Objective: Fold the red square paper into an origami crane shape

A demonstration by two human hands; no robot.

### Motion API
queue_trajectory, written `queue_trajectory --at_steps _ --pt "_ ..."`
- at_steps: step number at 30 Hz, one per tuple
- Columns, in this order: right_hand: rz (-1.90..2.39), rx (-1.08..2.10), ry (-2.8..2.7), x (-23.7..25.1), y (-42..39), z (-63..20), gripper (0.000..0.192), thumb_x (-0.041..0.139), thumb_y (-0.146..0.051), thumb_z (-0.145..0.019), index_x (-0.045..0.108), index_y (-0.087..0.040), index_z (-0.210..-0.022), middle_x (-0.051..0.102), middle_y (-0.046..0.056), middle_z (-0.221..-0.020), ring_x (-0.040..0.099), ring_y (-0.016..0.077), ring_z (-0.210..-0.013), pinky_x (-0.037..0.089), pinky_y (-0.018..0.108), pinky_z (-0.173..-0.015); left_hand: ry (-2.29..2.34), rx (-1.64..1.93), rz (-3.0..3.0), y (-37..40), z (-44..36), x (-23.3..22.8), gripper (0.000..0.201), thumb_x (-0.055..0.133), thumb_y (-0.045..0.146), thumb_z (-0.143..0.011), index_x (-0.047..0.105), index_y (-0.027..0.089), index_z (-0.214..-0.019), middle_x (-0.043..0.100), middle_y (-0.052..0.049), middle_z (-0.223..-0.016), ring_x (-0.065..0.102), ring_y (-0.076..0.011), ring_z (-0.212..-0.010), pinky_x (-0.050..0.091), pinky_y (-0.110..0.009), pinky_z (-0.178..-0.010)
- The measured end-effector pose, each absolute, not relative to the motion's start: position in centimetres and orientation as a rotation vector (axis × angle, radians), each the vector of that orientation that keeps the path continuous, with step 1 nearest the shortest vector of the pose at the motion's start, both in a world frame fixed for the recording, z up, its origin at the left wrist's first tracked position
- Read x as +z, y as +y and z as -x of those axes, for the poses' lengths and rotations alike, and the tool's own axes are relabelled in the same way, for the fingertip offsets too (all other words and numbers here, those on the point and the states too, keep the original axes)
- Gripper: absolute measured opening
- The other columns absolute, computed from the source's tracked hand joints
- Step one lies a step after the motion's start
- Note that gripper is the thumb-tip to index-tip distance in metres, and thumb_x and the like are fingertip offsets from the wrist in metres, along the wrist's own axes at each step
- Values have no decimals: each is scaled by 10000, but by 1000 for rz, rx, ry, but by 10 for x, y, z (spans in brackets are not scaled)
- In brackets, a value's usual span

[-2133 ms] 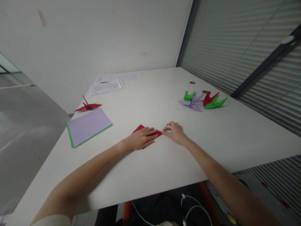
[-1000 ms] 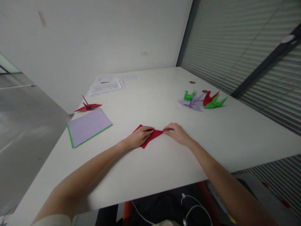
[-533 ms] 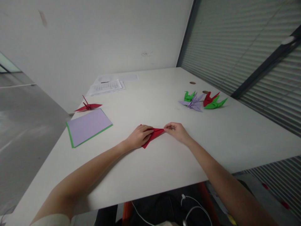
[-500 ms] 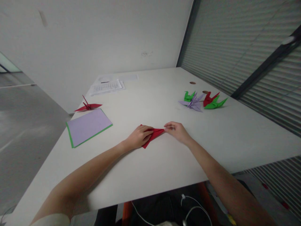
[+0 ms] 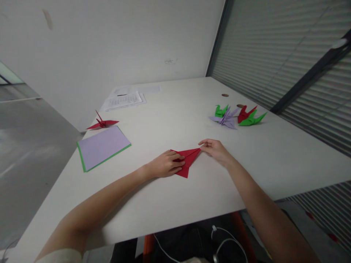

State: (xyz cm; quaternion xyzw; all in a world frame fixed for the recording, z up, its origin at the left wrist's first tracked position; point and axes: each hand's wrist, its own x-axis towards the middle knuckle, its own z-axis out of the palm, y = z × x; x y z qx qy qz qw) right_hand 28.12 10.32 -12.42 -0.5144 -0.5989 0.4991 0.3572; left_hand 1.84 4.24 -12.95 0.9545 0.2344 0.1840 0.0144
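A folded sheet of red origami paper (image 5: 192,156) lies on the white table in front of me, with a narrow point at the right and a wider end at the left. My left hand (image 5: 166,164) rests on that wider end, fingers stretched over it and hiding part of it. At the narrow point, my right hand (image 5: 215,149) pinches the tip between thumb and forefinger, its other fingers curled.
Left of my hands lie lilac and green paper sheets (image 5: 105,146), with a red paper crane (image 5: 102,123) behind. Several cranes, including a lilac one (image 5: 226,118) and a green one (image 5: 251,119), stand at the right. Written pages (image 5: 124,100) lie at the far left.
The red paper has shifted right and slightly toward me, and more of its folded face shows. Both hands have moved right with it.
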Motion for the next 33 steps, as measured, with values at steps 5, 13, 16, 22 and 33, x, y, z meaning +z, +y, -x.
queue_trajectory --at_steps 5,13,16,22,33 --pt "1297 1366 -1429 -129 107 -288 331 752 -345 -581 645 -159 -833 525 -36 -585 348 52 -435 232 232 -427 583 685 -2873 44 -17 -131 254 492 248 -951 696 149 -1065 661 -153 -1154 608 -249 -1107 525 -425 -930" --pt "1285 1264 -1516 -123 111 -295 446 795 -424 -580 660 -157 -910 614 5 -706 454 72 -507 311 220 -446 599 623 -2844 40 -20 -135 352 482 265 -954 607 57 -1210 582 -217 -1304 532 -265 -1265 481 -414 -1057" --pt "1258 1384 -1616 -118 109 -297 528 813 -408 -565 658 -161 -1005 640 10 -733 493 86 -546 328 215 -462 594 614 -2832 39 -20 -134 344 480 254 -953 605 64 -1211 582 -212 -1305 522 -261 -1277 475 -412 -1069" --pt "1294 1391 -1626 -122 111 -297 490 823 -399 -551 686 -149 -951 578 -29 -586 446 73 -471 304 217 -433 573 628 -2824 40 -21 -132 332 483 258 -951 623 64 -1181 585 -219 -1295 537 -265 -1262 497 -416 -1050" --pt "1403 1497 -1527 -117 111 -304 404 785 -516 -637 704 -123 -690 667 79 -596 465 73 -413 316 211 -360 516 630 -2890 42 -19 -137 314 476 248 -957 630 68 -1163 604 -194 -1284 501 -259 -1301 480 -408 -1072"
